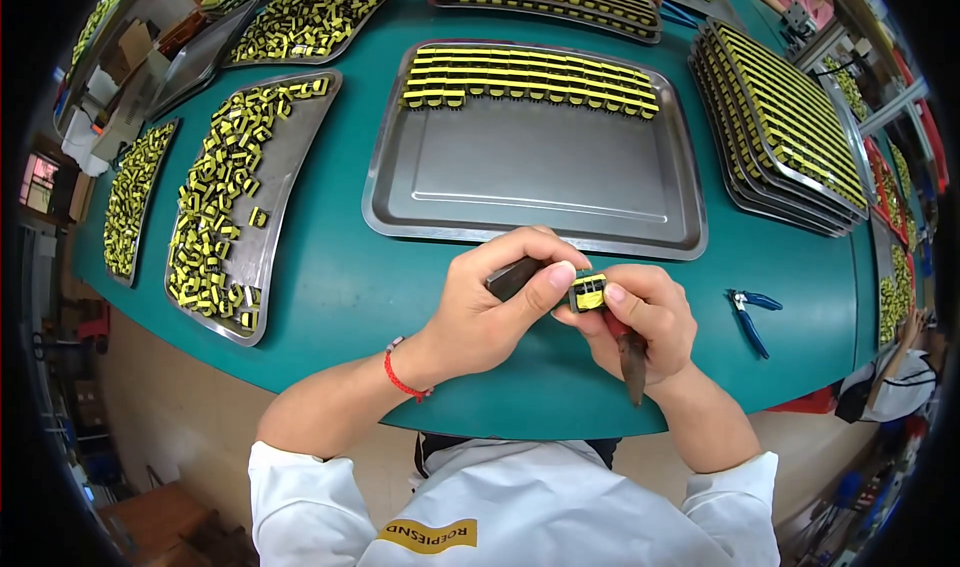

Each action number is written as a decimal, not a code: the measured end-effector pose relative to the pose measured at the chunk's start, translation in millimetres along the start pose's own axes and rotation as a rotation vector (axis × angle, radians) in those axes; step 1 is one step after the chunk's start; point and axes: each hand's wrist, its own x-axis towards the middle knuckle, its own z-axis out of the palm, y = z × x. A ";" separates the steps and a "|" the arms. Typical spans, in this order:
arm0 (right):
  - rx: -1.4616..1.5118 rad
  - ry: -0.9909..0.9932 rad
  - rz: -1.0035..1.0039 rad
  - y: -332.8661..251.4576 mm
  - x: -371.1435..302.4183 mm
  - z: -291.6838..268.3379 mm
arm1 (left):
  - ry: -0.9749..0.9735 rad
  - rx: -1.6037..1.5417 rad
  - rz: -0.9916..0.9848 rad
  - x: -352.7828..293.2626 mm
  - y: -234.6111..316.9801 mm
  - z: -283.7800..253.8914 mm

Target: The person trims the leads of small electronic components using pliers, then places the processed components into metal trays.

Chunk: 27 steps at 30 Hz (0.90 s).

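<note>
1. Left tray [292, 162]: loose yellow-and-black parts lie jumbled, away from the work.
2. Left hand [482, 312]: the grip is narrow, holding the small part plus a dark handle [515, 279]; a steady, light pinch should serve best.
3. Middle tray [540, 172]: rows line its far side; keep wrists off its near rim.
4. Small part [590, 292]: between both hands' fingertips, above the green surface [810, 292]; keep it facing up.
5. Right hand [655, 329]: the grip pinches the part, with a red-brown tool [632, 362] beneath, tip hidden; press gently.
6. Blue cutters [748, 322]: well apart, within reach.
</note>
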 end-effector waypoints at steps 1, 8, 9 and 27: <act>0.001 0.000 0.000 0.1 0.3 0.3 | 0.000 0.013 0.009 -0.4 -0.7 -0.4; 0.048 -0.003 0.019 -0.6 3.2 0.8 | 0.014 -0.037 0.015 -1.7 3.6 0.4; 0.057 -0.003 0.024 -0.9 3.2 0.9 | 0.010 -0.023 0.015 -1.8 2.6 -0.1; 1.409 -0.521 1.220 -17.4 19.6 -28.4 | 0.105 0.668 0.401 9.8 1.5 -14.1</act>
